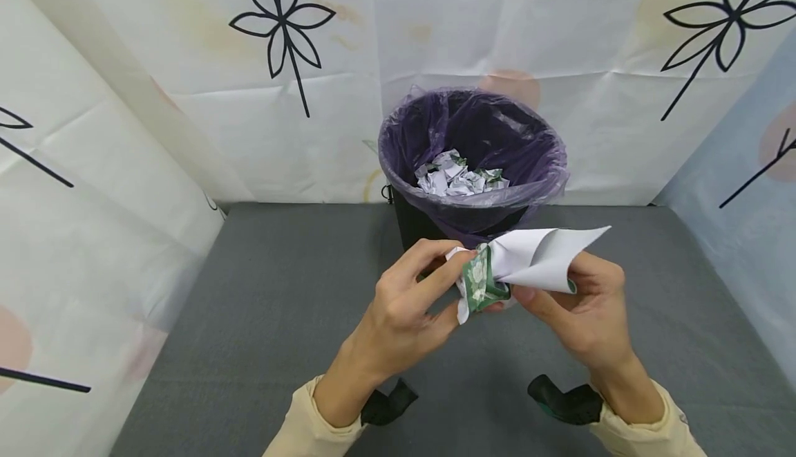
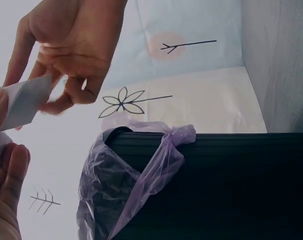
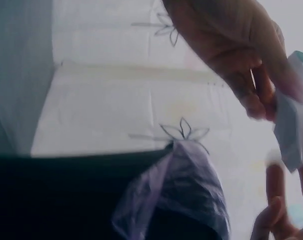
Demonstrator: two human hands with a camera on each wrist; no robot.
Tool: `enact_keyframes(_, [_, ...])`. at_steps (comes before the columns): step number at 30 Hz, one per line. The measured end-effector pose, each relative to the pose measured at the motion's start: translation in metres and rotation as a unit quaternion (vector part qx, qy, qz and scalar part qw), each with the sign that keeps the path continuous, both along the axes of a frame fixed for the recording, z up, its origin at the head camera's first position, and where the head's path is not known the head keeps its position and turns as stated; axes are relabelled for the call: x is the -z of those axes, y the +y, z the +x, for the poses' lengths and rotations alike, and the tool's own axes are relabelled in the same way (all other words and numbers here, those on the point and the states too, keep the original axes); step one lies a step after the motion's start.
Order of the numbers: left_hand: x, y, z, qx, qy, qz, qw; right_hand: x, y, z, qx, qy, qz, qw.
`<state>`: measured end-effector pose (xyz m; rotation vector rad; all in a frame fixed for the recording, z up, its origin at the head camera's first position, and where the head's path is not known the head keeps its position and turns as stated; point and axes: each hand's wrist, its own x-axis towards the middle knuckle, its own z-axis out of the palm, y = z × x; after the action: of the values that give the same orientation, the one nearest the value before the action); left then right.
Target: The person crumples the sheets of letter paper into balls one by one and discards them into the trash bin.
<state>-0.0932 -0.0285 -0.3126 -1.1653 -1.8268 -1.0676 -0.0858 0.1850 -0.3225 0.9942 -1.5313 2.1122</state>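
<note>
A partly crumpled sheet of paper (image 1: 535,258), white on one face and printed green on the other, is between the two hands above the table. My left hand (image 1: 407,305) pinches its crushed green end with thumb and fingers. At the other end, my right hand (image 1: 581,308) pinches the smoother white part, which sticks out to the right. Some fingers are hidden behind the paper. Just beyond the hands stands a black trash can (image 1: 418,218) lined with a purple plastic bag (image 1: 553,166). Several crumpled paper balls (image 1: 460,177) lie inside it.
Grey cloth covers the table (image 1: 286,319). A white flower-patterned backdrop (image 1: 298,146) rises right behind the bin, with side panels at left and right. Black straps (image 1: 388,405) are around both wrists. In the left wrist view, the bag is knotted (image 2: 184,135) at the bin's rim.
</note>
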Motion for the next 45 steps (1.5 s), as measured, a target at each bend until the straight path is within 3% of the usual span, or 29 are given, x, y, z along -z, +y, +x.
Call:
enact_keyframes(7, [0.001, 0.000, -0.002, -0.002, -0.026, -0.007, 0.9996, -0.009, -0.003, -0.001, 0.061, 0.041, -0.020, 0.9971])
enact_keyframes(12, [0.001, 0.002, -0.003, 0.010, -0.029, -0.004, 0.9995, -0.011, -0.008, -0.002, 0.094, 0.055, -0.070, 0.9915])
enact_keyframes(15, [0.000, 0.003, -0.002, 0.020, -0.038, 0.003, 0.9991, -0.013, -0.012, -0.004, 0.087, 0.075, -0.111, 0.9871])
enact_keyframes(19, [0.000, 0.004, -0.001, 0.040, -0.076, 0.019, 0.9961, -0.017, -0.017, -0.007, 0.046, 0.107, -0.137, 0.9838])
enact_keyframes(23, [0.000, 0.003, -0.001, 0.055, -0.114, 0.029, 0.9915, -0.019, -0.016, -0.009, 0.035, 0.116, -0.107, 0.9868])
enact_keyframes(27, [-0.001, 0.004, 0.000, 0.058, -0.107, 0.029, 0.9921, -0.016, -0.013, -0.009, 0.095, 0.114, -0.043, 0.9879])
enact_keyframes(31, [-0.002, 0.005, -0.001, 0.054, -0.091, 0.031, 0.9938, -0.012, -0.013, -0.008, 0.154, 0.112, 0.003, 0.9817])
enact_keyframes(34, [-0.003, 0.004, -0.001, 0.048, -0.096, 0.037, 0.9935, -0.011, -0.013, -0.006, 0.141, 0.119, 0.021, 0.9825])
enact_keyframes(37, [-0.003, 0.002, -0.002, 0.046, -0.105, 0.043, 0.9925, -0.012, -0.012, -0.005, 0.085, 0.130, 0.038, 0.9871])
enact_keyframes(40, [-0.003, 0.001, -0.002, 0.053, -0.119, 0.048, 0.9903, -0.016, -0.010, -0.005, 0.037, 0.162, 0.071, 0.9835])
enact_keyframes(45, [-0.004, 0.000, -0.002, 0.064, -0.141, 0.052, 0.9866, -0.019, -0.007, -0.005, 0.073, 0.218, 0.137, 0.9634])
